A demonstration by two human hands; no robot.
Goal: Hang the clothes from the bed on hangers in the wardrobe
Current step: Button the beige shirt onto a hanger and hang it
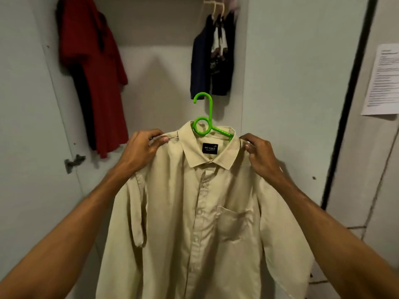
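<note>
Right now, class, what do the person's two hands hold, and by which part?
The beige shirt, on its green hanger, held by the shoulders: the left hand pinches one shoulder seam, the right hand the other.

Dim indoor light, soft blur, warped edges

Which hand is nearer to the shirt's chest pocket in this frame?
Right. The right hand pinches the beige shirt at the shoulder above the chest pocket; the left hand pinches the opposite shoulder, across the collar and farther away.
</note>
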